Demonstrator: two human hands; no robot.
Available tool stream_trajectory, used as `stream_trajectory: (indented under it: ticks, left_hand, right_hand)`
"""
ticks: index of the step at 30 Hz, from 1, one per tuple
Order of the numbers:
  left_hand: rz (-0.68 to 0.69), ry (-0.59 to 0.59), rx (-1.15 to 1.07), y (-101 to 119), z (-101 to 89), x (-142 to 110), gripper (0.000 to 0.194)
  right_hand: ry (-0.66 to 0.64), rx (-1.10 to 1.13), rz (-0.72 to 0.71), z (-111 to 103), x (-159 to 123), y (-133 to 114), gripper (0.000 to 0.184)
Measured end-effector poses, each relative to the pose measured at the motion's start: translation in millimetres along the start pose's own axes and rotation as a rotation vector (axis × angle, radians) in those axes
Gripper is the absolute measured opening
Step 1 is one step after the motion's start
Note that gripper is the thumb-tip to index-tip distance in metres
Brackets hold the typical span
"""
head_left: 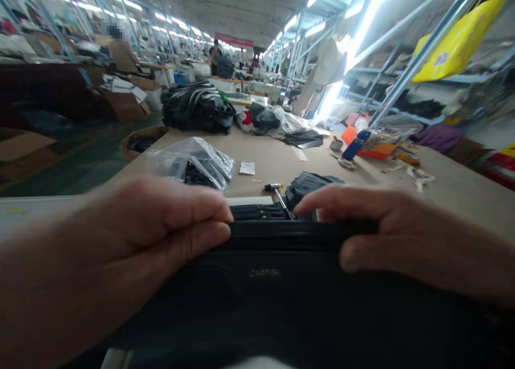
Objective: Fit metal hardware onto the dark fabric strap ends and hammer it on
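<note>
A black bag point(257, 304), with small metallic lettering below its zipped or folded top edge, fills the lower middle of the view. My left hand point(156, 224) pinches that top edge between thumb and forefinger at the left. On the right side, my right hand point(390, 229) holds the same edge, its thumb in front and fingers behind. Just beyond the bag lie a small hammer point(279, 196) with a black and yellow head and a stack of dark strap-like pieces point(259, 212). Dark cloth pieces point(311, 185) lie near my right fingertips.
A clear plastic bag point(197, 160) of black parts and a small white packet point(247, 168) lie on the table point(265, 144). Farther back are a pile of black pieces point(197, 106), pliers point(346, 164) and a blue box point(356, 145). Other people sit and stand at distant workstations.
</note>
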State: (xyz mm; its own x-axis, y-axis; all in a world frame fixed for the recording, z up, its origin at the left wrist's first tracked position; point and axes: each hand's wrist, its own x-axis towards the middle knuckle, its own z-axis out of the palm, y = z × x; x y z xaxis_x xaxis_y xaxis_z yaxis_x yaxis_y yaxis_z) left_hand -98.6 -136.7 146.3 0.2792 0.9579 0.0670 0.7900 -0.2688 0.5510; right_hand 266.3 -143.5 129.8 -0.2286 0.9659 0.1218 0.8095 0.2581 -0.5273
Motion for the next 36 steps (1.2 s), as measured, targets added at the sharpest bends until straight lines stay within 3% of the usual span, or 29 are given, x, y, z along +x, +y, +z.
stream_trajectory:
  ticks: [2, 4, 8, 11, 15, 19, 22, 26, 31, 33, 36]
  left_hand:
    - [0.062, -0.238, 0.032, -1.9, 19.1, 9.2, 0.037]
    - [0.070, -0.367, 0.067, -13.8, 45.2, 18.5, 0.035]
    - [0.017, -0.403, 0.223, -47.0, 94.1, 28.3, 0.029]
    - [0.012, -0.406, 0.330, -55.9, 112.9, 34.4, 0.029]
    - [0.042, -0.428, 0.457, -50.9, 122.4, 42.9, 0.030]
    - [0.139, -0.350, 0.598, -40.3, 129.9, 41.5, 0.027]
    - [0.305, -0.226, 0.647, -27.8, 141.3, 36.7, 0.029]
    - [0.538, -0.327, 0.495, -15.5, 166.4, 32.1, 0.034]
    - [0.468, -0.454, 0.459, -13.2, 180.3, 28.2, 0.050]
    - [0.434, -0.506, 0.451, -12.6, 178.4, 26.7, 0.060]
    - [0.408, -0.542, 0.442, -12.0, 177.6, 25.3, 0.068]
  right_hand:
    - [-0.076, 0.057, 0.026, 34.9, 8.8, 11.0, 0.050]
    - [-0.164, 0.106, 0.052, 72.8, 17.2, 19.8, 0.043]
    - [-0.337, 0.141, 0.080, 129.8, 25.6, 30.0, 0.030]
    - [-0.281, -0.050, 0.036, 145.8, 27.8, 32.7, 0.027]
    - [-0.272, -0.321, -0.002, 153.0, 30.8, 37.5, 0.023]
    - [-0.289, -0.344, 0.001, 160.9, 32.1, 43.7, 0.022]
    - [-0.288, -0.335, 0.023, 165.1, 31.5, 44.5, 0.023]
    - [-0.269, -0.337, -0.005, 163.1, 28.6, 39.4, 0.020]
    - [0.015, -0.199, -0.111, 129.8, 19.1, 49.7, 0.018]
    - [0.109, -0.214, -0.028, 112.3, 11.4, 66.1, 0.020]
    - [0.069, -0.374, 0.218, 101.0, -2.1, 93.6, 0.023]
